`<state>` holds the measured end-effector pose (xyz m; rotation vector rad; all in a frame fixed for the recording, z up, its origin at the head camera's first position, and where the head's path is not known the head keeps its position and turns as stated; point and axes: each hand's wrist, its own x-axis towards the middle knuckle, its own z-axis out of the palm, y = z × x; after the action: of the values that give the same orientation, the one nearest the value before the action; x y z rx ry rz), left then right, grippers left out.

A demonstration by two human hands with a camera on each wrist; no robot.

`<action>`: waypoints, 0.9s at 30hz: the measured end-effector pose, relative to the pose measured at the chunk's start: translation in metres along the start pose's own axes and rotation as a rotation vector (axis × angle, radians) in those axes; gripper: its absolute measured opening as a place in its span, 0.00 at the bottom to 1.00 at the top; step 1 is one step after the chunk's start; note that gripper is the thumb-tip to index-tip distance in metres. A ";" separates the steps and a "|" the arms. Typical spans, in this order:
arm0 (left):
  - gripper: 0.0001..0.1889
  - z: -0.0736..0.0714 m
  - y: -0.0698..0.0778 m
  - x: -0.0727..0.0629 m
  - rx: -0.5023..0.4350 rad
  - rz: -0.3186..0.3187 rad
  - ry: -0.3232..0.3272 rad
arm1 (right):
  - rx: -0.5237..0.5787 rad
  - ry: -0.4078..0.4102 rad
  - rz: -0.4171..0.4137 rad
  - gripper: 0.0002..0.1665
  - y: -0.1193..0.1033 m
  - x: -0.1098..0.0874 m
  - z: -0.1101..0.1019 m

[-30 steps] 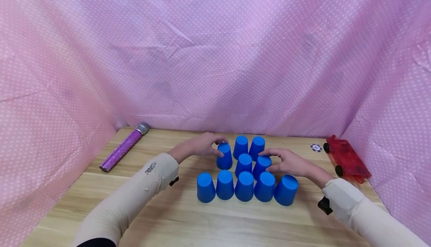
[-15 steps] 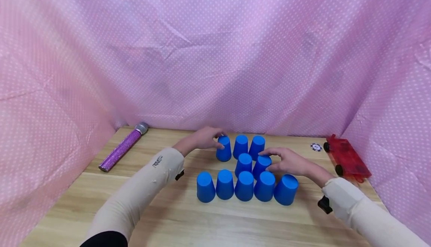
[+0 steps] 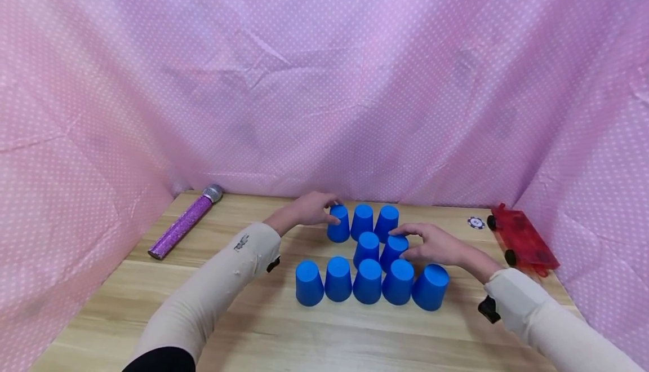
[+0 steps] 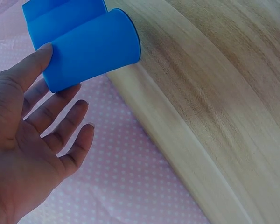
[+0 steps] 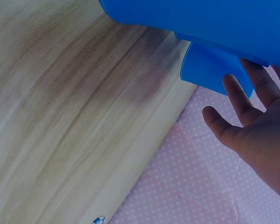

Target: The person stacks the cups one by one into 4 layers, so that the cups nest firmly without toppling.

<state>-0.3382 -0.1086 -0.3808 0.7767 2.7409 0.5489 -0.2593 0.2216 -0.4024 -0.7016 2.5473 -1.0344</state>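
Several blue cups stand upside down in three rows. My left hand [image 3: 310,209] pinches the leftmost back-row cup [image 3: 339,231] between thumb and fingers; the left wrist view shows the thumb on that cup's [image 4: 93,51] side, with the other fingers spread below. Two more cups, a middle one [image 3: 362,223] and a right one [image 3: 387,222], complete the back row. My right hand [image 3: 435,243] holds the right cup [image 3: 393,255] of the middle pair, beside its left neighbour [image 3: 366,250]. Part of that grip is cut off in the right wrist view.
The front row runs from a left cup [image 3: 309,284] to a right cup [image 3: 431,288]. A purple glittery microphone [image 3: 185,225] lies at the left of the wooden table [image 3: 314,338]. At right are a poker chip [image 3: 476,222] and a red toy car [image 3: 524,239]. Pink dotted cloth [image 3: 324,90] surrounds the table.
My left hand has slid its cup away from me into line with the two back cups, then slightly right towards them. My right hand has stayed on its cup.
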 end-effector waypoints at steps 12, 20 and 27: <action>0.24 0.000 0.000 0.002 -0.008 -0.005 -0.003 | -0.013 0.005 -0.010 0.30 0.001 0.001 0.000; 0.26 0.001 -0.001 0.004 -0.009 -0.009 -0.005 | -0.021 0.005 -0.012 0.30 0.001 0.000 0.000; 0.27 0.003 -0.002 0.003 -0.013 -0.008 -0.002 | -0.019 -0.001 -0.008 0.30 0.002 0.001 0.000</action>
<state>-0.3408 -0.1073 -0.3841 0.7622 2.7349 0.5643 -0.2606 0.2222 -0.4038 -0.7182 2.5584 -1.0133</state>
